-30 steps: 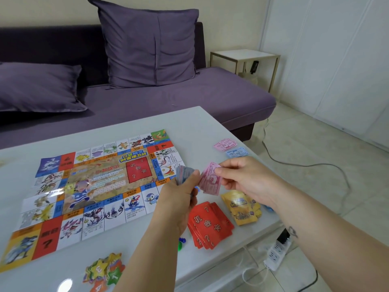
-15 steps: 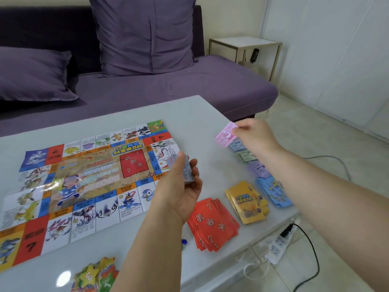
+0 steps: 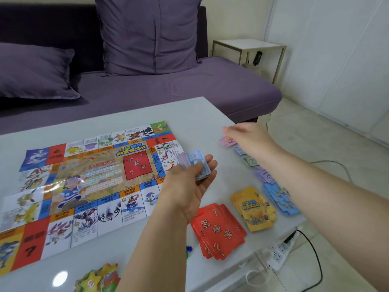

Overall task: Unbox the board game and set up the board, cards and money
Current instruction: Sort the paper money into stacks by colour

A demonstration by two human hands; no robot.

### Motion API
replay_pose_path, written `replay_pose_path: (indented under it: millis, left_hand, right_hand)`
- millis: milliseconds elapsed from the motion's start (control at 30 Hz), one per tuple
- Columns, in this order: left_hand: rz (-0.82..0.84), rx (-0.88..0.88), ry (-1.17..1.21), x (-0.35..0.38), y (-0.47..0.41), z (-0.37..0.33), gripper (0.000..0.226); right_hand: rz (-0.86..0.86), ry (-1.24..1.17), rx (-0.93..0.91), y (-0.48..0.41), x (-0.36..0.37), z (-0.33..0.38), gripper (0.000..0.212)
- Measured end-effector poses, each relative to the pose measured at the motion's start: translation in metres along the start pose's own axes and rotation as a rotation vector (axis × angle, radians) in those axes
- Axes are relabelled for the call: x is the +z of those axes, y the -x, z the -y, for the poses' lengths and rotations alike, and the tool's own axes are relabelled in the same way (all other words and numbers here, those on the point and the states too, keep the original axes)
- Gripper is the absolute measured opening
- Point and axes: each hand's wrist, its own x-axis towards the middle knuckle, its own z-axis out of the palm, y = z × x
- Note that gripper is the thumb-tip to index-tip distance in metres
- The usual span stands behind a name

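Note:
The colourful game board (image 3: 84,186) lies unfolded on the white table (image 3: 200,114). My left hand (image 3: 193,184) holds a stack of play money (image 3: 194,163) over the board's right edge, thumb across the top. My right hand (image 3: 248,138) hovers with straight fingers just above a pink money pile (image 3: 226,142) at the table's right side. Behind my right forearm lie blue (image 3: 239,151), green (image 3: 249,161) and purple (image 3: 264,175) money piles in a row. Red cards (image 3: 219,230), yellow cards (image 3: 252,207) and light-blue cards (image 3: 277,199) sit near the front right edge.
Star-shaped tokens (image 3: 99,279) lie at the table's front edge and small blue and green pawns (image 3: 188,249) beside the red cards. A purple sofa (image 3: 168,89) with cushions stands behind the table. A power strip (image 3: 280,251) with cables lies on the floor to the right.
My right hand carried a pink note from the stack to the pink pile and released it; the fingers are now straight above it. My left hand kept holding the stack.

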Motion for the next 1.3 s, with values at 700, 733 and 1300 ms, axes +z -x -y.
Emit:
replay_pose_path:
  millis: [700, 733, 1300]
  left_hand:
    - [0.005, 0.007, -0.265, -0.013, 0.061, 0.005, 0.014]
    - [-0.005, 0.015, -0.247, -0.014, 0.059, 0.003, 0.015]
    - [-0.021, -0.025, -0.057, -0.003, 0.018, 0.008, 0.012]
  right_hand:
    - [0.129, -0.243, 0.082, 0.094, -0.020, -0.008, 0.008]
    - [0.085, -0.242, 0.087, 0.085, -0.022, -0.009, 0.010]
    - [-0.216, 0.571, 0.157, -0.038, -0.027, -0.052, 0.049]
